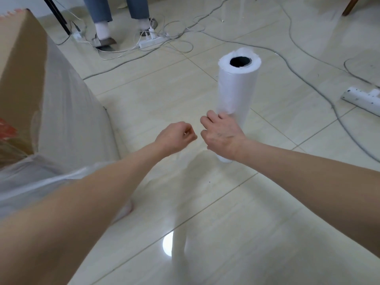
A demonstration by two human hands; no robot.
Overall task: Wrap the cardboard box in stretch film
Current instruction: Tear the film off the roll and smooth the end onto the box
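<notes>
A large cardboard box (20, 79) stands at the left, its near side and lower part covered in cloudy stretch film (67, 112). A white stretch film roll (236, 89) stands upright on the tiled floor at centre right, its dark core hole facing up. My right hand (222, 136) lies against the roll's lower part, fingers bent onto its left side. My left hand (176, 138) hovers just left of it, apart from the roll, fingers curled into a loose fist. Whether a film end is pinched in it is unclear.
White power strips (153, 41) (362, 99) and grey cables (308, 58) trail over the glossy tiles behind and right of the roll. A person's legs (107, 17) stand at the back next to a black stand (59, 17). A wooden furniture leg (349, 7) is top right.
</notes>
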